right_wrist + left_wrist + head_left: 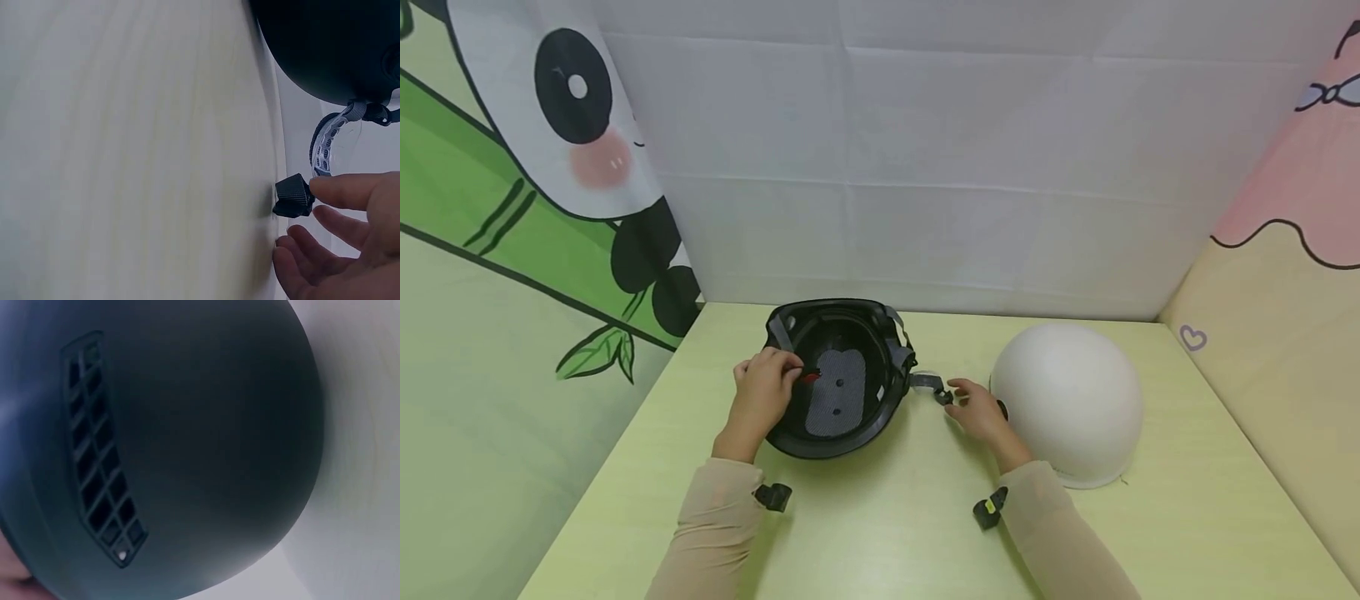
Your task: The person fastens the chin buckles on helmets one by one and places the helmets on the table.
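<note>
A black helmet point(842, 446) lies upside down, its hollow and grey padding facing up. At its left rim my left hand point(765, 387) pinches a dark strap end beside a small red part point(810, 377). Only a bit of that hand point(15, 575) shows in the left wrist view, behind the vented shell point(206, 437). Right of the helmet, a grey chin strap point(925, 381) ends in a black buckle piece point(294, 197). My right hand point(979, 412) is at that buckle, fingers spread and one fingertip at its edge; whether it touches is unclear.
A white domed helmet point(1067, 400) sits on the light wood-patterned table point(865, 533), close behind and right of my right hand. A white backdrop point(925, 167) rises at the table's far edge. Printed cloth walls stand on both sides.
</note>
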Demonstrator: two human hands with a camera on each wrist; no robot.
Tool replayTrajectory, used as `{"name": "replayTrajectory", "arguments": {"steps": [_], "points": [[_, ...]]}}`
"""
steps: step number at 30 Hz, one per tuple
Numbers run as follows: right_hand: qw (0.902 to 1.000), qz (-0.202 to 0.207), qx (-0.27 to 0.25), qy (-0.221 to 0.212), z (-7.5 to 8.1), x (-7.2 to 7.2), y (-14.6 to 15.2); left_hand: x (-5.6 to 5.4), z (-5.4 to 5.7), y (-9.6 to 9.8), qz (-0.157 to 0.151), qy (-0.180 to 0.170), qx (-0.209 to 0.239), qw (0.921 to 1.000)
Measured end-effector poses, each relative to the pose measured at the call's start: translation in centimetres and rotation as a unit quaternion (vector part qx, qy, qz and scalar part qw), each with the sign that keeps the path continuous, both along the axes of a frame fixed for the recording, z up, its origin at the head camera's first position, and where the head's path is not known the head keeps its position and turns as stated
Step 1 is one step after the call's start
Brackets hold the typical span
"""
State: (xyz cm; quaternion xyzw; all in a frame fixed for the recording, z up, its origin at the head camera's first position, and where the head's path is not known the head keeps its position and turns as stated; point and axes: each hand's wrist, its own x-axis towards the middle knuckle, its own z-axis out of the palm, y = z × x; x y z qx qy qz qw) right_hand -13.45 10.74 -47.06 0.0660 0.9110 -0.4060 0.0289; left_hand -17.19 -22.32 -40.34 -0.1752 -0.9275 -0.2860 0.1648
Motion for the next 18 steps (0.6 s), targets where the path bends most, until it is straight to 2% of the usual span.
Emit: {"name": "replayTrajectory", "arguments": {"steps": [10, 18], "points": [[0.9992, -0.007, 0.037, -0.013, -0.04, -0.52, -0.46, 0.05, 0.5, 0.11, -0.018, 0.02, 0.037, 0.9989], [0.9987, -0.026, 0.042, -0.017, -0.31, -0.64, -0.59, 0.08, 0.58, -0.02, -0.037, 0.044, 0.055, 0.9968]]}}
